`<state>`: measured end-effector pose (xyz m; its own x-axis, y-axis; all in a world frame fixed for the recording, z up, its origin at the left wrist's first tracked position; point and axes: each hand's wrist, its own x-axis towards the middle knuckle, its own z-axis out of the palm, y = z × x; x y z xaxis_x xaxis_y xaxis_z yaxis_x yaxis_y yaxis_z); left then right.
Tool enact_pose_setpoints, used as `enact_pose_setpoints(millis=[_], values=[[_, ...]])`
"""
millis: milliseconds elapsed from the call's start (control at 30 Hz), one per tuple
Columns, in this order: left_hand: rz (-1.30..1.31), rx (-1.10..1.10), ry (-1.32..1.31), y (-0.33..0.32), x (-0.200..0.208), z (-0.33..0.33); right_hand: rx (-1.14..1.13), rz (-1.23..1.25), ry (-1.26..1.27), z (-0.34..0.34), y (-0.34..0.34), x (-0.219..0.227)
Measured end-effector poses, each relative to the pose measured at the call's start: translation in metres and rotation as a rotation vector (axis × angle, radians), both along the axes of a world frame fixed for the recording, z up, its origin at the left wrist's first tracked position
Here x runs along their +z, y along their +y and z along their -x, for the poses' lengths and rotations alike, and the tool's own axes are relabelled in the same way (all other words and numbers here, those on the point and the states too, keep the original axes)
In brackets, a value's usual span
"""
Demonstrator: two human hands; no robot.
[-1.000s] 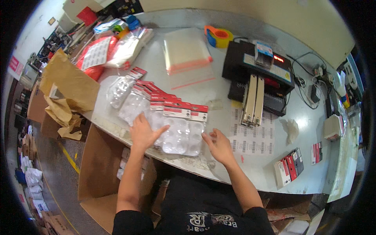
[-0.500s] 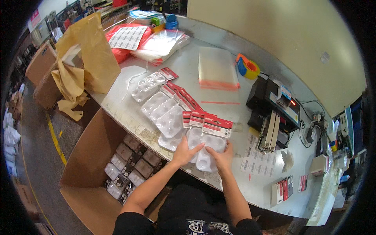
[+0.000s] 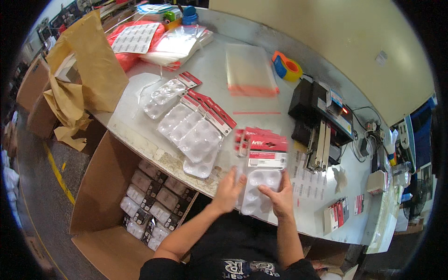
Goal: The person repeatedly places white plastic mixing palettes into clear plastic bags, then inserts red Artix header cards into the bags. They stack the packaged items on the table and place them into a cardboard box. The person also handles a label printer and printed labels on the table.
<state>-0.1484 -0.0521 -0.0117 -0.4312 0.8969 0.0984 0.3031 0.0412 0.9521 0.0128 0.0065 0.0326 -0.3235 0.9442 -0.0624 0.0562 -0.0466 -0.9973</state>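
Note:
My right hand point(image 3: 281, 198) grips the right side of the top palette pack point(image 3: 261, 189), a white plastic paint palette with round wells under a red-and-white header card. The thumb lies across its face. More red-topped packs point(image 3: 242, 140) show behind and beneath it. Slightly blurred, my left hand point(image 3: 227, 192) closes at the stack's left edge, thumb up, on the lower packs' clear plastic; its fingertips are partly hidden. To the left, a fanned row of similar palette packs point(image 3: 200, 140) lies on the table, with another pack point(image 3: 163, 99) just beyond.
Below the table's left edge, an open carton point(image 3: 93, 196) holds several packed items. Clear bags point(image 3: 249, 70), a tape dispenser point(image 3: 287, 67) and a black label printer point(image 3: 322, 116) stand farther back. Header cards point(image 3: 337, 214) lie at right. Brown paper point(image 3: 95, 56) rises at left.
The held packs have come nearer and been gathered into a tighter stack, the top card now facing up. My left hand has shifted to its left edge. The whole view has also shifted slightly.

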Motion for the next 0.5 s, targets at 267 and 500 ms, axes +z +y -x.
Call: enact_pose_setpoints(millis=[267, 500], values=[[-0.056, -0.187, 0.624, 0.040, 0.018, 0.069, 0.046, 0.439, 0.333, 0.020, 0.006, -0.029], [0.725, 0.108, 0.861, 0.089, 0.012, 0.207, 0.069, 0.578, 0.580, 0.090, 0.035, -0.052]])
